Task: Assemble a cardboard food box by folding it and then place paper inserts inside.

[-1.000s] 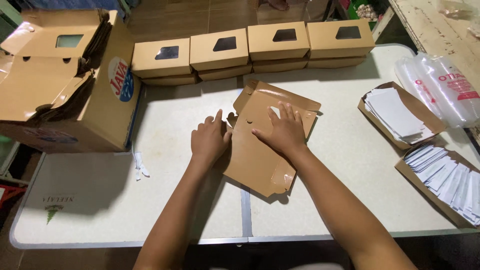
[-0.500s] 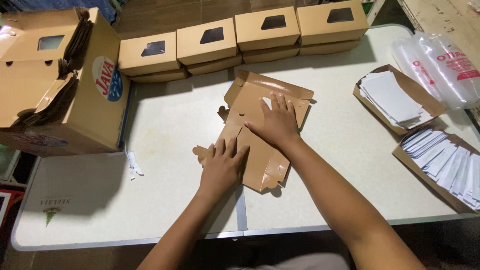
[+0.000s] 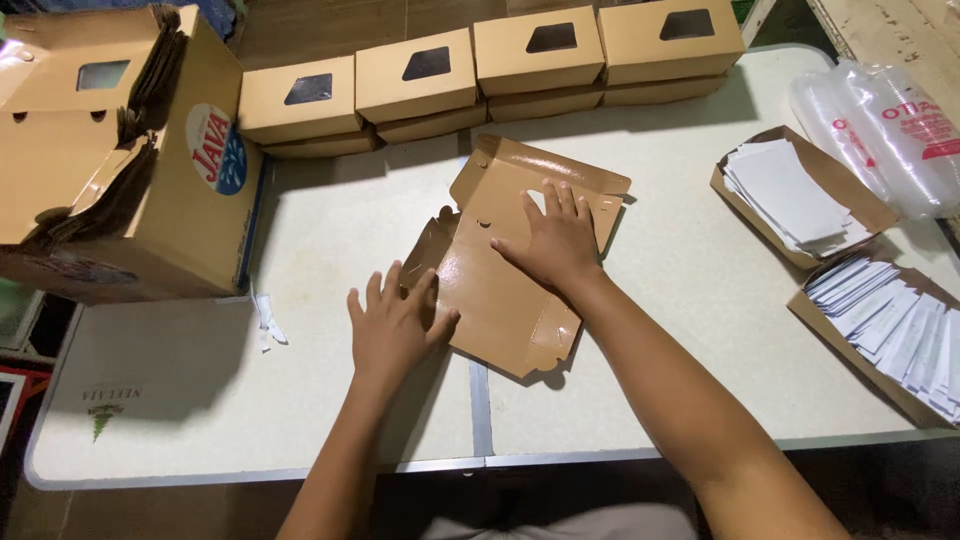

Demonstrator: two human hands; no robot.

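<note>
We have the flat cardboard box blank (image 3: 505,275) lying near the middle of the tabletop (image 3: 330,230), its long axis slanting from the near edge toward the far right corner. Our right hand (image 3: 555,240) presses flat on its far half, fingers spread — our left hand (image 3: 388,325) rests open on the near-left flap, gripping nothing.

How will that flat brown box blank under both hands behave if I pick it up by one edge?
The box blank looks like thin card, so probably light and likely to sag. Its scored flaps already lift off the table, so it may fold at the creases. The glossy face could slide.
</note>
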